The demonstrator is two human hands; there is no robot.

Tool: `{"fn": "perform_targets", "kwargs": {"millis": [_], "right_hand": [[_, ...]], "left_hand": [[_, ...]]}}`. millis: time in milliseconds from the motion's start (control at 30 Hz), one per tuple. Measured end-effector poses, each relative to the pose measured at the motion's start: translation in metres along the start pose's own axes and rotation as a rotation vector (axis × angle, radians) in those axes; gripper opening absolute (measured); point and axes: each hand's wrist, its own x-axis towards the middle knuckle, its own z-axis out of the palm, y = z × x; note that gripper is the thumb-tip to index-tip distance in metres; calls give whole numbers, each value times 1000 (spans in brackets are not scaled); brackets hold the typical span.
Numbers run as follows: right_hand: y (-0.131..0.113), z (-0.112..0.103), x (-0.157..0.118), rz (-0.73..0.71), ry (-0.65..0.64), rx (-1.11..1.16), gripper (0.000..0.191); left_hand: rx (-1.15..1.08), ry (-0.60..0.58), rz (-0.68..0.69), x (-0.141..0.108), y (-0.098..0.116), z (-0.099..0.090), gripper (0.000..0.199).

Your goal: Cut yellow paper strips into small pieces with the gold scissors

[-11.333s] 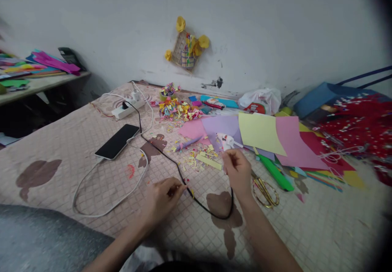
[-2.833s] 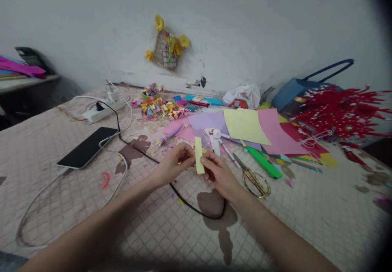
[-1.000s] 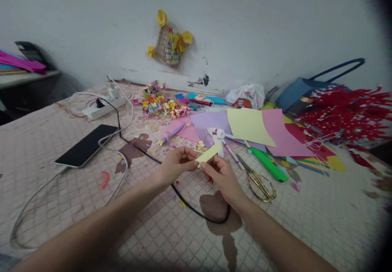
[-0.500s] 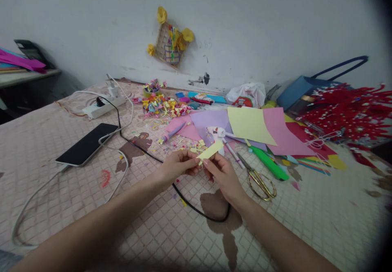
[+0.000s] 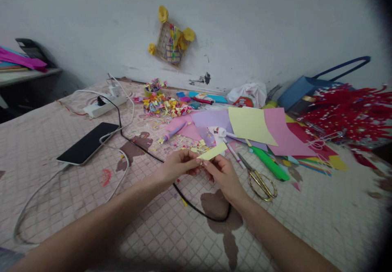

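A pale yellow paper strip (image 5: 213,152) is pinched between both hands above the middle of the table. My left hand (image 5: 182,166) holds its lower left end between thumb and fingers. Right beside it, the thumb and fingers of my right hand (image 5: 221,172) are closed on the same strip near that end. The strip's other end points up and to the right. Gold-handled scissors (image 5: 261,183) lie to the right of my right hand, beside a green cutter (image 5: 269,163). Small paper scraps (image 5: 196,145) are scattered just beyond the hands.
Coloured sheets (image 5: 252,125) and a white glue gun (image 5: 219,132) lie behind the hands. A phone (image 5: 88,143), cables and a power strip (image 5: 104,106) are at left. A black cable (image 5: 196,208) runs under the hands. Red decorations (image 5: 352,112) stand at right.
The strip's free end has tipped slightly lower and to the right. Both hands keep their hold on it, almost in the same place.
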Motion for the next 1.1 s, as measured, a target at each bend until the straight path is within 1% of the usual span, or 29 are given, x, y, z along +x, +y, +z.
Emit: {"fn": "perform_targets", "kwargs": {"millis": [167, 333, 467, 700, 900, 1100], "right_hand": [[-1, 1, -1, 4, -4, 16, 17], [-3, 2, -1, 20, -16, 54, 23], [0, 1, 0, 22, -17, 25, 19], [0, 0, 0, 5, 8, -10, 19], [-4, 3, -2, 11, 8, 7, 21], [-3, 2, -2, 1, 21, 24, 22]], "left_hand": [[-16, -2, -23, -1, 1, 1, 30], [7, 7, -17, -1, 1, 0, 28], [44, 1, -1, -1, 2, 0, 27], [56, 19, 7, -1, 2, 1, 30], [70, 11, 20, 0, 1, 0, 29], [57, -5, 17, -1, 2, 1, 27]]}}
